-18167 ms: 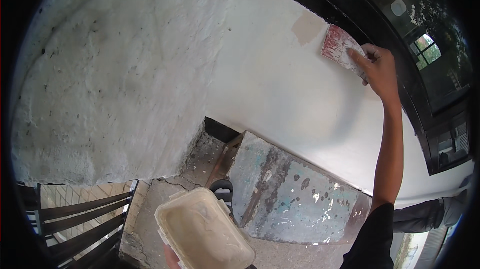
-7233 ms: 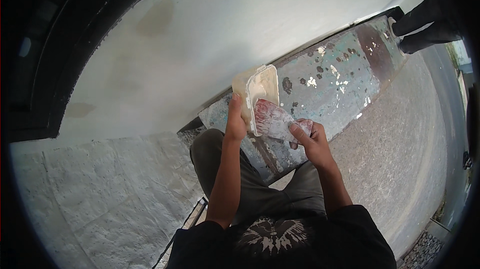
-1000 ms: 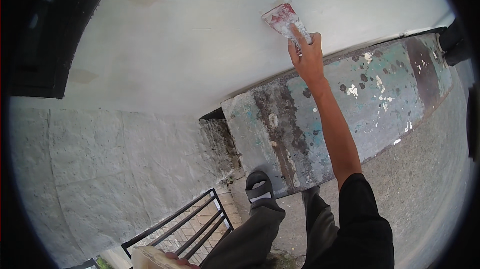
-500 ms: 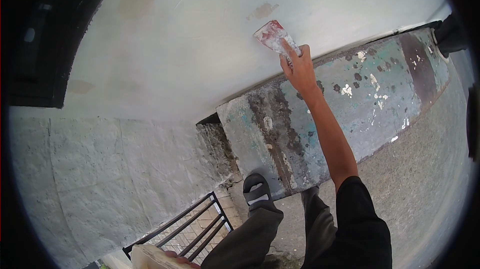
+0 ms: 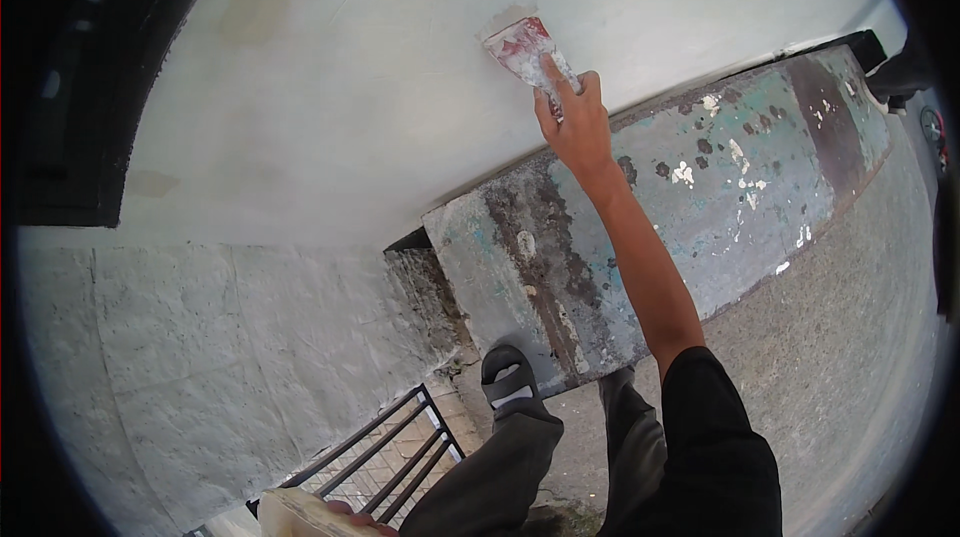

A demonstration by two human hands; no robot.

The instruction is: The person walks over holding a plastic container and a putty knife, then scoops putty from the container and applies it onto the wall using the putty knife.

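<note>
My right hand is stretched out and grips a wide putty knife with a red, smeared blade. The blade lies flat against the smooth white wall, beside a small fresh patch of filler. At the bottom edge, only the fingertips of my left hand show, curled around the rim of a white plastic tub.
A worn, teal-painted concrete ledge runs along the wall's foot. My sandalled foot stands by its end. A dark metal grate lies low left, rough plaster to the left, a dark frame at upper left.
My right hand has slid the putty knife leftward along the wall over the last second. The tub stays at the lower edge in my left hand.
</note>
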